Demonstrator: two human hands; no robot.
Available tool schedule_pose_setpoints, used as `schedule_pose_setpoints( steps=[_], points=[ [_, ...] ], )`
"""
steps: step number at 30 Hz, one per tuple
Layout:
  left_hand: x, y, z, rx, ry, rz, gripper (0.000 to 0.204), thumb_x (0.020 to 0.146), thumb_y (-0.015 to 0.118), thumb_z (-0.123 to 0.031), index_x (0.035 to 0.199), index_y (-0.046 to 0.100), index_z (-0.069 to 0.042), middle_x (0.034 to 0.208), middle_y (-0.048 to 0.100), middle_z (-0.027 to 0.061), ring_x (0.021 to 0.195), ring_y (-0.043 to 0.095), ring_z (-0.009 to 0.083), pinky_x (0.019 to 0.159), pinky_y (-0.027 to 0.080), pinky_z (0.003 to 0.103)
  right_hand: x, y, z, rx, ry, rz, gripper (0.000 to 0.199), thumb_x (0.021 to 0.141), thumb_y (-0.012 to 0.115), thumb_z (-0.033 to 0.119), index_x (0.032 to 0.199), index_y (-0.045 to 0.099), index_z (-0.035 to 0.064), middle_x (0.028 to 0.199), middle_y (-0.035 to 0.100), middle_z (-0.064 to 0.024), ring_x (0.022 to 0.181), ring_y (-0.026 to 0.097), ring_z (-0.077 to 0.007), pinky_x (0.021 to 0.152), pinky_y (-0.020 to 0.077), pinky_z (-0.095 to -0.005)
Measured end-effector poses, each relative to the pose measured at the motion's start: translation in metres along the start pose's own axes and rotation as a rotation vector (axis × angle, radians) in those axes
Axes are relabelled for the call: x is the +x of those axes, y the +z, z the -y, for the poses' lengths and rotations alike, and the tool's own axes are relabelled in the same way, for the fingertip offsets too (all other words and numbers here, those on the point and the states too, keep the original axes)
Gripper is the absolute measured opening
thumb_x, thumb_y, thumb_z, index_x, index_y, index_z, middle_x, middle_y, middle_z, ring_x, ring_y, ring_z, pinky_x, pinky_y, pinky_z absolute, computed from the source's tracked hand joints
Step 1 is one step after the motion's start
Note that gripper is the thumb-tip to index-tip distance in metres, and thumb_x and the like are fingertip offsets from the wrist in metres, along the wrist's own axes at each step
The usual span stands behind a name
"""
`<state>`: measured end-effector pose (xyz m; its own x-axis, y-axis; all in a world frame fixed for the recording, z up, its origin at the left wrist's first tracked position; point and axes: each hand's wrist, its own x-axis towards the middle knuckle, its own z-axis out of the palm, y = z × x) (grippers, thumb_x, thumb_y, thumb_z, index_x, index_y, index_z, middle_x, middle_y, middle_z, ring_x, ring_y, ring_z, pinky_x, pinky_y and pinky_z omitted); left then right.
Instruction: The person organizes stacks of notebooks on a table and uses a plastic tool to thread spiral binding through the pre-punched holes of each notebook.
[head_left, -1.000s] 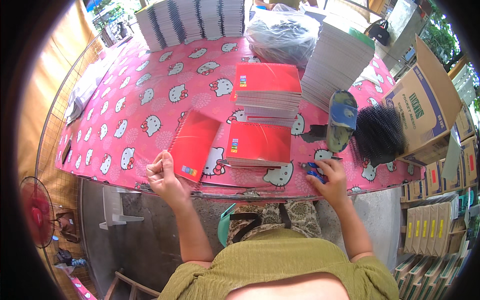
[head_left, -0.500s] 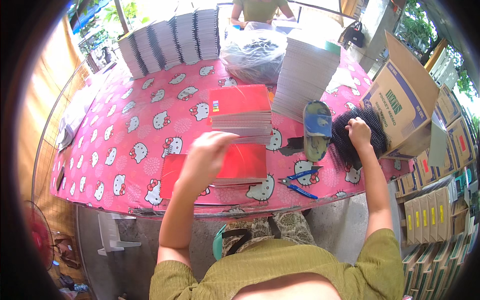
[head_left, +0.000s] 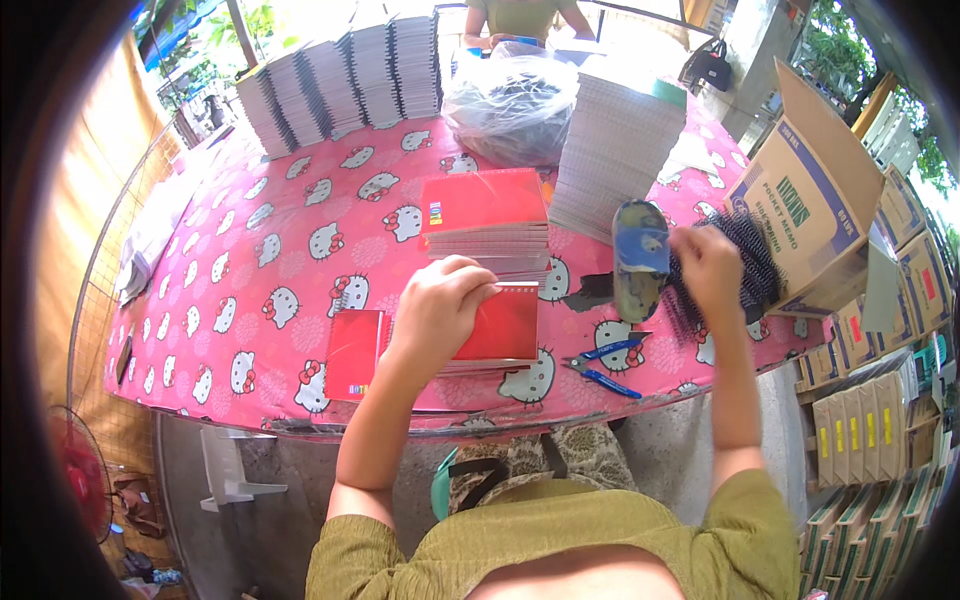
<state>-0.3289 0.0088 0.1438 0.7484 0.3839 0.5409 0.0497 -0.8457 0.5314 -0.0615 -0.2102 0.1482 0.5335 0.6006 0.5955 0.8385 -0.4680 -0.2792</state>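
Note:
My left hand (head_left: 442, 312) is closed, fingertips pinched at the punched top edge of a red-covered memo notebook (head_left: 505, 330) on the nearer stack. My right hand (head_left: 710, 272) is held over the left side of a heap of black spiral binding coils (head_left: 752, 262). Its fingers are pinched together and slightly blurred; whatever they hold does not show. Behind the nearer stack stands a taller pile of red notebooks (head_left: 485, 205). One red notebook (head_left: 354, 352) lies flat beside my left wrist. Between my hands are a blue and camouflage-patterned slipper (head_left: 640, 258) and blue-handled cutters (head_left: 608, 378).
The pink patterned tablecloth (head_left: 265, 300) covers the table. Tall stacks of spiral notebooks (head_left: 350, 75) stand far left. A plastic bag of dark coils (head_left: 512, 110) and a leaning paper stack (head_left: 615, 150) are at the back. An open carton (head_left: 805, 210) stands right; a person (head_left: 520, 20) sits opposite.
My left hand has moved right and down onto the notebook's top edge. My right hand has drawn left from the middle of the coil heap toward the slipper.

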Motion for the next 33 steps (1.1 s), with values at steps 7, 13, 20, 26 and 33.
schedule_pose_setpoints(
  steps=[7,13,20,26,33],
  points=[
    [-0.018,-0.006,-0.025,0.075,0.133,-0.182,0.015,0.077,0.076,-0.013,0.09,0.072,-0.007,0.083,0.07,0.0056,0.078,0.063,0.0214,0.079,0.045,0.034,-0.042,0.005,0.113,0.817,-0.031,0.242,0.02,0.077,0.074,-0.002,0.097,0.071,0.0014,0.09,0.067,-0.0059,0.076,0.061,-0.0103,0.064,0.0472,-0.0235],
    [-0.018,-0.002,-0.027,0.06,0.082,-0.189,0.018,0.073,0.081,-0.022,0.085,0.075,-0.01,0.084,0.07,0.0033,0.081,0.063,0.0183,0.085,0.042,0.034,-0.029,0.003,0.124,0.721,-0.143,0.118,0.021,0.075,0.075,-0.001,0.094,0.072,0.0053,0.089,0.065,-0.0066,0.08,0.064,-0.0168,0.067,0.0511,-0.0277],
    [-0.025,0.01,-0.043,0.295,-0.003,-0.391,0.015,0.077,0.077,-0.03,0.081,0.076,-0.016,0.083,0.068,-0.0011,0.098,0.062,0.022,0.106,0.016,0.049,-0.02,0.002,0.122,0.987,0.084,0.543,0.009,0.082,0.07,0.006,0.09,0.068,0.0039,0.086,0.064,-0.0092,0.075,0.064,-0.0217,0.072,0.0506,-0.0316],
    [-0.03,0.01,-0.034,0.075,0.002,-0.32,0.019,0.069,0.083,-0.02,0.085,0.076,-0.012,0.084,0.07,0.0013,0.091,0.061,0.0205,0.089,0.04,0.036,-0.03,0.004,0.141,0.516,-0.311,0.242,0.011,0.087,0.067,0.015,0.091,0.063,0.0045,0.083,0.062,-0.0097,0.071,0.064,-0.0268,0.061,0.0507,-0.0358],
    [-0.033,0.01,-0.035,0.066,-0.002,-0.31,0.022,0.068,0.082,-0.013,0.089,0.075,-0.01,0.084,0.07,0.002,0.083,0.06,0.019,0.08,0.044,0.034,-0.032,0.01,0.151,0.492,-0.297,0.221,0.011,0.085,0.068,0.016,0.09,0.063,0.008,0.085,0.06,-0.0077,0.075,0.064,-0.029,0.059,0.0505,-0.0392]
  ],
)
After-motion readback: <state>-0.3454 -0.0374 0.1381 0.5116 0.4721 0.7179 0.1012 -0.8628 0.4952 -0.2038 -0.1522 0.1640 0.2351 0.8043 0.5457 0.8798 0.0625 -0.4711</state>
